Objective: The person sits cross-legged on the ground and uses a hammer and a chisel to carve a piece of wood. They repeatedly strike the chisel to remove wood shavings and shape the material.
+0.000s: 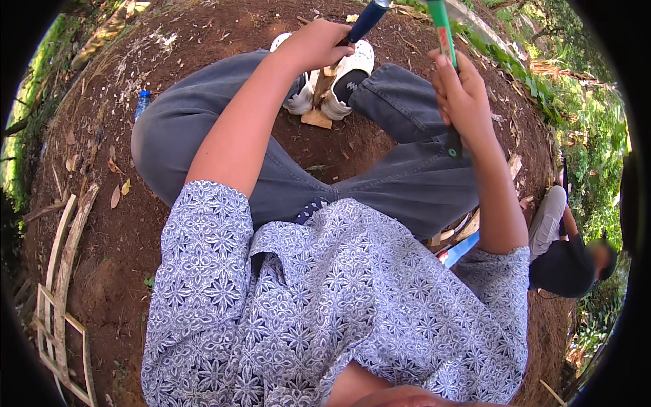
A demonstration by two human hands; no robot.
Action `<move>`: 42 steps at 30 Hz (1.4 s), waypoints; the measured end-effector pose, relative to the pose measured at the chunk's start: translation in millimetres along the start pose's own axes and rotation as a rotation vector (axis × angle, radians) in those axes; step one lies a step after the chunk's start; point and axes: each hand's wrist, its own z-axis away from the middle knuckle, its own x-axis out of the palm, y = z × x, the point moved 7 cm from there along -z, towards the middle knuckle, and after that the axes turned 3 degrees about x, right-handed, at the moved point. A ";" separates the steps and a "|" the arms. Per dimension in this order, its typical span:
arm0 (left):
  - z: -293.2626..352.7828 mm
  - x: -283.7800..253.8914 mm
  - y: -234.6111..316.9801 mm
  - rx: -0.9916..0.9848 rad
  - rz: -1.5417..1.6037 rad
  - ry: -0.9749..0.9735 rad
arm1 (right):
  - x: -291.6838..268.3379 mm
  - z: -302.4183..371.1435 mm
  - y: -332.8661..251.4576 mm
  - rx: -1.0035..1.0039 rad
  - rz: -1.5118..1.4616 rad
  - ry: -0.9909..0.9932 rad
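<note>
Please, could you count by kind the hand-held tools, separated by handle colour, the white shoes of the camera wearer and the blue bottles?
Blue-handled tool in the left hand: 1
Green-handled tool in the right hand: 1
White shoes: 2
Blue bottle: 1
Total: 5

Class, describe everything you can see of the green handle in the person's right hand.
The green handle is a straight, smooth, plastic-looking bar with reddish markings. It leans slightly left, its upper end cut off by the picture's top edge. The right hand is closed around it. Below the hand, a dark end with a green disc seems to belong to it.
</note>
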 end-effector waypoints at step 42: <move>-23.2 19.1 20.7 0.031 0.188 -0.134 | 33.4 -57.3 23.1 -0.166 -0.501 0.253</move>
